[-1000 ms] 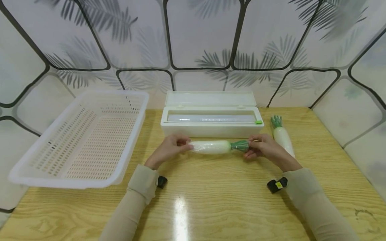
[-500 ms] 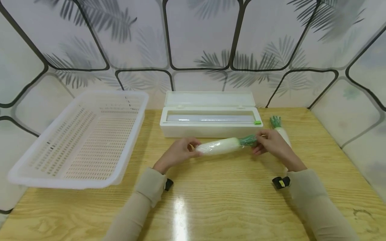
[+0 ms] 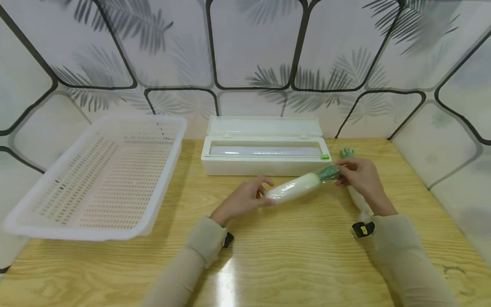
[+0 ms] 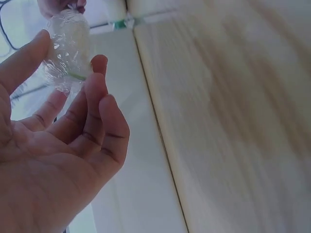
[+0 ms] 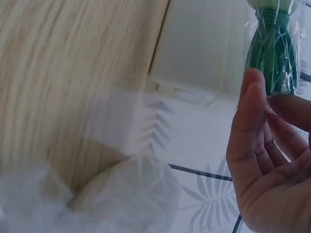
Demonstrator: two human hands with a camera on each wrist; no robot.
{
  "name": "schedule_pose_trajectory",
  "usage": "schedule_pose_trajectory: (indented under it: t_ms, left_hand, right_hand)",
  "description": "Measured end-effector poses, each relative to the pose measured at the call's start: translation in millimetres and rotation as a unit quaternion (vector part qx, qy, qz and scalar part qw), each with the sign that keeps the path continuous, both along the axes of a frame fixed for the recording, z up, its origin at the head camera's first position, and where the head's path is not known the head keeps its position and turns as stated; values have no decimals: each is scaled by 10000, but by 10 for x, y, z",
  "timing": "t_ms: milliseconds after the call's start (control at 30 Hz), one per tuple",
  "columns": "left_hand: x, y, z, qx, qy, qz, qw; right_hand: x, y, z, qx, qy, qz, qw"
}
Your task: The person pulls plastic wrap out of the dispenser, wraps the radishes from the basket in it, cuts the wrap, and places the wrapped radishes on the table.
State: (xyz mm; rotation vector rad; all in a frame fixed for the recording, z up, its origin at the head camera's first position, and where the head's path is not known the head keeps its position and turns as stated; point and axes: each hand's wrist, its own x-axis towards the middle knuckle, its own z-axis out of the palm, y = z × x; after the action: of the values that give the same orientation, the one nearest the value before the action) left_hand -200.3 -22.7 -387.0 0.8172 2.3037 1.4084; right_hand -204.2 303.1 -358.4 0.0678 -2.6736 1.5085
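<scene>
A white radish (image 3: pixel 295 189) with trimmed green leaves, wrapped in clear film, is held at a slant above the table. My left hand (image 3: pixel 245 195) pinches its lower white end between thumb and fingers; crinkled film over that end (image 4: pixel 70 43) shows in the left wrist view. At the other end, my right hand (image 3: pixel 360 179) pinches the film by the green leaves (image 5: pixel 273 58). A second wrapped radish (image 3: pixel 358 200) lies on the table, partly hidden by my right hand and wrist. Behind the held radish stands a white cling film box (image 3: pixel 264 166) with its lid raised.
To the left is a white perforated plastic basket (image 3: pixel 147 219) on the wooden table (image 3: pixel 291 260). A film roll (image 3: pixel 264 151) lies inside the box, and a green slider (image 3: pixel 324 156) sits at its right end. A patterned wall covering (image 3: pixel 253 51) rises behind the table.
Both hands have moved right with the wrapped radish. Its leafy end has risen and its white end dropped, so it went from level to slanted. The box and basket have stayed in place.
</scene>
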Motion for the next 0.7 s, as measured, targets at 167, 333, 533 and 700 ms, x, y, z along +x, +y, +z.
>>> schedule_pose_trajectory:
  t_ms: [167, 333, 533, 700]
  left_hand:
    - [48, 184, 26, 85, -165, -170, 9997]
    - [100, 398, 33, 138, -227, -66, 9996]
    - [138, 623, 5, 113, -298, 154, 9994]
    - [171, 772, -23, 200, -446, 132, 9987]
  right_hand:
    - [-19, 77, 3, 51, 205, -459, 9987]
    - [-40, 144, 22, -11, 33, -412, 9991]
    - [-76, 250, 30, 356, -109, -78, 9993]
    - [-154, 337, 20, 229, -169, -196, 9994]
